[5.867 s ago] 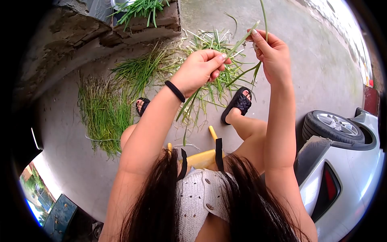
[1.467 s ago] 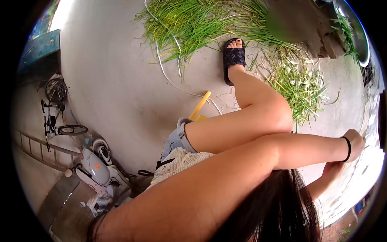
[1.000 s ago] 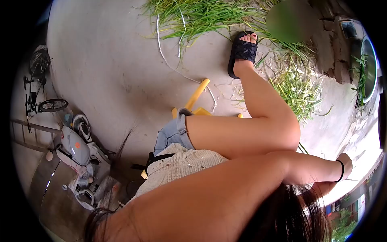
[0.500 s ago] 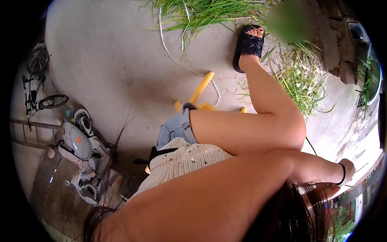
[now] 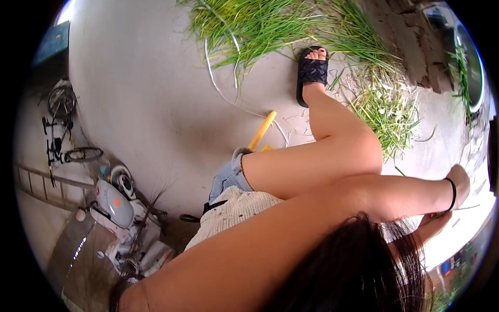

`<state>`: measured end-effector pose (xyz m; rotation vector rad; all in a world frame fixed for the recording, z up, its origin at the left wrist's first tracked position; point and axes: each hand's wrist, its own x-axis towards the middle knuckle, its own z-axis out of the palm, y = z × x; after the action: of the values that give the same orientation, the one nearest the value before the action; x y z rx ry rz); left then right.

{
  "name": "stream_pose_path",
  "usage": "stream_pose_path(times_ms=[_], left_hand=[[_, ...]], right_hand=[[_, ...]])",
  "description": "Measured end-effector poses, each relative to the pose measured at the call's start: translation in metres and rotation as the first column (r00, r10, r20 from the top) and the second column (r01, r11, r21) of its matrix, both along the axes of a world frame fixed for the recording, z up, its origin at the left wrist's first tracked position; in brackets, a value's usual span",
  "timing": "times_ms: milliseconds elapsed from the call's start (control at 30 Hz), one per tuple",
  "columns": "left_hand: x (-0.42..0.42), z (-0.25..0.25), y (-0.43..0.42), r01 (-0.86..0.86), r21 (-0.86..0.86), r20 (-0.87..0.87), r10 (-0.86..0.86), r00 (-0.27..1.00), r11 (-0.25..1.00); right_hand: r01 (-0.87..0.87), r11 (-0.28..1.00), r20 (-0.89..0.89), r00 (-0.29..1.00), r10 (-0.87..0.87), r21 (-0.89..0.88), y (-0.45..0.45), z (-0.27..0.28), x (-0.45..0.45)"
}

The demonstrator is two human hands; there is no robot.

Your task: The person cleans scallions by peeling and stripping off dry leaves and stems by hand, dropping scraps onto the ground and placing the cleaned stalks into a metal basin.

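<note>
My left hand [image 5: 460, 179] is at the right edge of the view, bent at the wrist, a black band around it. Its fingers are turned away and hidden. Just below, my right hand [image 5: 438, 224] shows partly behind the left wrist and dark hair, its fingers curled around a thin green grass blade [image 5: 470, 207]. A bare leg in denim shorts [image 5: 228, 179] stretches across the middle, and its foot wears a black woven sandal [image 5: 313, 71]. Part of a yellow stool [image 5: 262, 131] shows behind the thigh.
Long green grass [image 5: 260, 31] lies on the concrete floor at the top, with a white strap [image 5: 210, 67] beside it. Shorter cut grass [image 5: 387, 112] is heaped near the sandal. On the left stand a white scooter [image 5: 112, 203], a bicycle [image 5: 67, 151] and a ladder [image 5: 47, 190].
The view has shifted, showing more of the long grass and the wall at left. My left hand sits slightly higher and farther right, and the right hand shows more.
</note>
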<state>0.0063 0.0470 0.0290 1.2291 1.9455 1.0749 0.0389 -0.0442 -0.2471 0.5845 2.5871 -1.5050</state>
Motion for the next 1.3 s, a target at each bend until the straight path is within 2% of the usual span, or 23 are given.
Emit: stream_pose_path(times_ms=[67, 100, 200, 267, 333, 367, 400, 433, 467, 567, 633, 733, 833, 900, 933, 1000, 1033, 1067, 1100, 1133, 1167, 1233, 1300], left_hand=[[-0.010, -0.019, -0.007, -0.103, -0.073, -0.046, 0.100, 0.994, 0.992], [-0.014, -0.019, -0.016, -0.180, -0.061, -0.013, 0.179, 0.984, 0.982], [-0.028, -0.022, -0.051, -0.150, -0.042, -0.278, 0.132, 0.951, 0.988], [-0.044, -0.031, -0.059, -0.219, 0.011, -0.344, 0.209, 0.916, 0.976], [-0.053, -0.036, -0.055, -0.277, 0.038, -0.324, 0.274, 0.906, 0.960], [-0.057, -0.039, -0.051, -0.297, 0.027, -0.273, 0.293, 0.916, 0.954], [-0.065, -0.046, -0.048, -0.307, 0.047, -0.255, 0.309, 0.916, 0.950], [-0.068, -0.050, -0.046, -0.326, 0.013, -0.167, 0.323, 0.931, 0.945], [-0.071, -0.060, -0.046, -0.334, 0.017, -0.015, 0.335, 0.942, 0.942], [-0.079, -0.077, -0.041, -0.338, -0.029, 0.300, 0.330, 0.895, 0.941], [-0.056, -0.064, -0.045, -0.396, -0.011, 0.192, 0.391, 0.900, 0.918], [-0.038, -0.056, -0.041, -0.407, -0.014, 0.283, 0.393, 0.875, 0.914], [-0.046, -0.058, -0.035, -0.394, 0.014, 0.286, 0.374, 0.882, 0.919], [-0.058, -0.077, -0.033, -0.396, 0.100, 0.544, 0.284, 0.790, 0.913], [-0.054, -0.079, -0.035, -0.377, 0.101, 0.615, 0.240, 0.751, 0.921], [-0.037, -0.073, -0.039, -0.306, 0.093, 0.720, 0.148, 0.678, 0.948], [-0.027, -0.068, -0.041, -0.263, 0.093, 0.768, 0.099, 0.633, 0.960], [-0.014, -0.059, -0.041, -0.233, 0.100, 0.822, 0.052, 0.567, 0.967], [-0.011, -0.054, -0.045, -0.141, 0.104, 0.850, -0.014, 0.527, 0.984], [-0.016, -0.054, -0.045, -0.094, 0.113, 0.889, -0.058, 0.453, 0.989], [-0.019, -0.056, -0.047, -0.041, 0.124, 0.926, -0.101, 0.363, 0.991], [-0.017, -0.046, -0.054, -0.047, 0.128, 0.895, -0.095, 0.435, 0.991], [-0.011, -0.039, -0.058, -0.053, 0.148, 0.886, -0.109, 0.451, 0.988]], right_hand=[[0.193, 0.954, -0.088, 0.972, -0.218, -0.231, 0.053, 0.105, 0.010], [0.294, 0.915, -0.112, 0.936, -0.335, -0.276, 0.071, 0.149, 0.016], [0.476, 0.819, -0.195, 0.813, -0.549, -0.320, 0.095, 0.234, 0.041], [0.517, 0.792, -0.222, 0.773, -0.595, -0.325, 0.086, 0.242, 0.040], [0.564, 0.761, -0.227, 0.734, -0.640, -0.319, 0.075, 0.235, 0.033], [0.608, 0.739, -0.244, 0.700, -0.672, -0.290, 0.071, 0.227, 0.023], [0.635, 0.690, -0.235, 0.654, -0.719, -0.347, 0.067, 0.229, 0.016], [0.713, 0.664, -0.284, 0.604, -0.745, -0.226, 0.064, 0.229, 0.012], [0.754, 0.630, -0.273, 0.576, -0.771, -0.189, 0.058, 0.232, 0.014], [0.755, 0.651, -0.225, 0.624, -0.748, -0.071, 0.056, 0.231, 0.016], [0.714, 0.699, -0.149, 0.688, -0.710, -0.039, 0.058, 0.233, 0.019], [0.698, 0.715, -0.165, 0.704, -0.691, -0.015, 0.064, 0.241, 0.033], [0.656, 0.755, -0.170, 0.744, -0.646, 0.002, 0.067, 0.254, 0.050], [0.667, 0.745, -0.199, 0.731, -0.653, 0.004, 0.071, 0.262, 0.064], [0.638, 0.770, -0.170, 0.760, -0.627, 0.008, 0.076, 0.267, 0.071], [0.674, 0.739, -0.221, 0.722, -0.655, 0.011, 0.082, 0.265, 0.080], [0.683, 0.721, -0.318, 0.663, -0.678, -0.113, 0.086, 0.261, 0.083], [0.619, 0.773, -0.307, 0.715, -0.628, -0.137, 0.094, 0.266, 0.090], [0.543, 0.764, -0.261, 0.726, -0.636, -0.350, 0.097, 0.268, 0.095], [0.522, 0.776, -0.236, 0.753, -0.614, -0.355, 0.101, 0.268, 0.098], [0.510, 0.720, -0.245, 0.708, -0.662, -0.470, 0.100, 0.268, 0.100], [0.396, 0.675, -0.213, 0.744, -0.633, -0.622, 0.101, 0.275, 0.105], [0.373, 0.646, -0.133, 0.792, -0.595, -0.666, 0.101, 0.288, 0.109]])
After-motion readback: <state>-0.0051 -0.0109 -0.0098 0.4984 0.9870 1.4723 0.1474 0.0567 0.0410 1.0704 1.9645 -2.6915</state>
